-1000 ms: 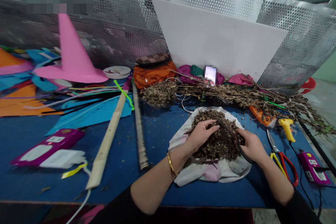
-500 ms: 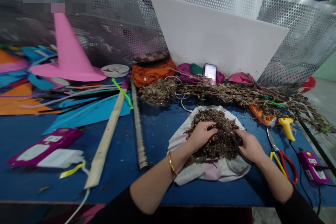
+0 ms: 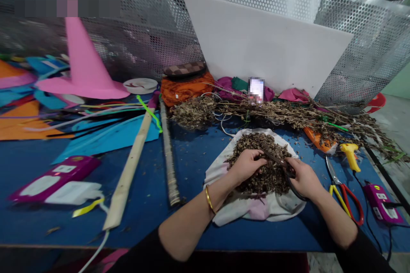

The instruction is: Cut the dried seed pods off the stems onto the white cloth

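Dry brown plant bits (image 3: pixel 265 181) lie heaped on a white cloth (image 3: pixel 221 217) in front of me. My right hand (image 3: pixel 303 177) is closed round the handles of dark scissors (image 3: pixel 276 158), whose blades point left over the heap. Close to the blade tips, my left hand (image 3: pixel 248 165) has thumb and fingers pinched together above the plant bits. What sits in that pinch is too small to make out.
Dried stalks (image 3: pixel 288 113) run along the back, before a white board (image 3: pixel 265 42). Red-and-yellow-handled scissors (image 3: pixel 342 196) and a yellow glue gun (image 3: pixel 350 155) lie right. Left are a wooden stick (image 3: pixel 130 175), a grey rod (image 3: pixel 169 158), a purple power strip (image 3: pixel 57 179) and a pink cone hat (image 3: pixel 81 64).
The scissors' blades have shifted slightly, and the right hand's fingers have moved a little on the handles. My left hand stays almost in place.
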A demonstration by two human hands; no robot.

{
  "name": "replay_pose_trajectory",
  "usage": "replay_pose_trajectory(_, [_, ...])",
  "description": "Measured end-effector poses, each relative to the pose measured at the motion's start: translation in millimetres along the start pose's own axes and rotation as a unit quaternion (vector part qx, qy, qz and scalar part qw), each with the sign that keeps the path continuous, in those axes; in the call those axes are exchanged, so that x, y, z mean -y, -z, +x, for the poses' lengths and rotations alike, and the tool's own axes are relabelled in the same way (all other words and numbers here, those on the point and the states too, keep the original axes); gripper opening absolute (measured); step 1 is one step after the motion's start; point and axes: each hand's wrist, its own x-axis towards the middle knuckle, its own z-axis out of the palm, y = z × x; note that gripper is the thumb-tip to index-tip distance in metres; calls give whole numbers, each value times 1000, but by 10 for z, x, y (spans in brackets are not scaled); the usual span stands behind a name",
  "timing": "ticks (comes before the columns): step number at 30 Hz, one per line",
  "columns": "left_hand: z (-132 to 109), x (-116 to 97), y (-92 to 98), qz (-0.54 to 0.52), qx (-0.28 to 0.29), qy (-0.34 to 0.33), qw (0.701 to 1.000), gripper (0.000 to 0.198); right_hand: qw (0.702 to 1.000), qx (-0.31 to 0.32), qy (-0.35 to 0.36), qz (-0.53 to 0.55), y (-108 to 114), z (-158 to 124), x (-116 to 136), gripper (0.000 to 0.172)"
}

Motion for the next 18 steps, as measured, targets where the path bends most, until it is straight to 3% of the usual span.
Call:
replay_pose_trajectory(9, [8,2,20,-16,2,9,1000,33,1000,-1,8,-26,-8,17,-23,39])
replay_pose_trajectory(18, [15,18,15,49,16,-13,999,26,999,6,14,-33,33,2,20,34])
